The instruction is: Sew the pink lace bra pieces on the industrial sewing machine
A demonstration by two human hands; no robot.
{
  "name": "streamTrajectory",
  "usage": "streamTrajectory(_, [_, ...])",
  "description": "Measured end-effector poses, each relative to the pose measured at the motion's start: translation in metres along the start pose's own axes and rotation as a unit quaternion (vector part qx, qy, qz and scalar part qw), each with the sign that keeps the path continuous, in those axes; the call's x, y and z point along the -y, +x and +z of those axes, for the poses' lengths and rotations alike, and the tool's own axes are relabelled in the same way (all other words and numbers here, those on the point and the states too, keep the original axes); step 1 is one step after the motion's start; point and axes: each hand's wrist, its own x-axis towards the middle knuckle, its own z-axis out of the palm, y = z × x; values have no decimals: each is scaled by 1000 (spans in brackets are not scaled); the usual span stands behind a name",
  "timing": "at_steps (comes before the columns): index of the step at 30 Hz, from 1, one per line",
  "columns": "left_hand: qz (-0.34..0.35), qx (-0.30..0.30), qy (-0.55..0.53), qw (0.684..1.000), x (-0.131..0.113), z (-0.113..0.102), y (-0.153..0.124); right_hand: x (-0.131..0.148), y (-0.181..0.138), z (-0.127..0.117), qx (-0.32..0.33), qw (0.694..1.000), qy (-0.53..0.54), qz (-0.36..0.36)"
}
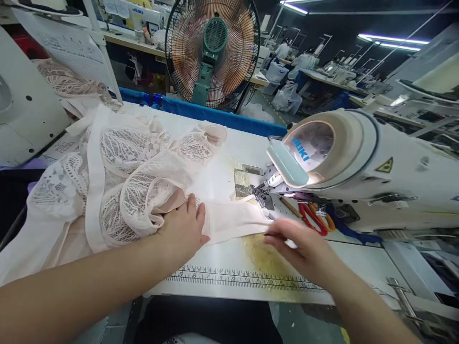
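honestly, from where i stand the needle end of the sewing machine (355,148), at two o'clock from the worktop's (247,138) middle, is hard to read: metal parts and glare crowd the spot where the pale panel (229,222) meets it. the panel lies at six o'clock, and where it joins the lace garments (129,148) is covered. those, heaped at nine, overlap too much to count.

two hands are at work. the left hand (182,222), at eight, lies palm down, fingers spread. the right hand (267,235), at five, has thumb and fingertips close together by the panel's edge; whether they pinch cloth, i cannot tell.

one fan (215,36) at twelve, top cut off; one red handle (322,231) and one orange handle (330,223) at three; one ruler (247,279) at six, partly behind the left forearm.
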Motion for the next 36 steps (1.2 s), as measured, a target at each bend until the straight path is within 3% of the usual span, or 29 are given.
streamTrajectory(4, [29,1,0,1000,0,3,0,32,52,31,-71,991,85,-77])
streamTrajectory(7, [101,-27,-31,994,-3,9,0,41,76,47,-112,975,188,-36])
streamTrajectory(12, [200,-83,-45,975,-11,8,2,30,87,59,-82,939,328,67])
streamTrajectory(15, [177,-79,11,981,-14,-9,-4,15,81,61,-96,933,338,82])
streamTrajectory(18, [129,-24,93,987,-12,-29,-16,5,72,62,-89,935,339,61])
streamTrajectory(22, [165,-2,75,983,0,-44,-19,1,65,64,-89,929,354,60])
streamTrajectory(27, [122,-59,76,988,21,-36,6,0,63,62,-99,929,352,53])
streamTrajectory(32, [138,-131,101,977,39,-16,15,-4,65,63,-94,926,361,50])
streamTrajectory(36, [111,-114,59,985,47,-6,12,-5,64,61,-93,929,355,57])
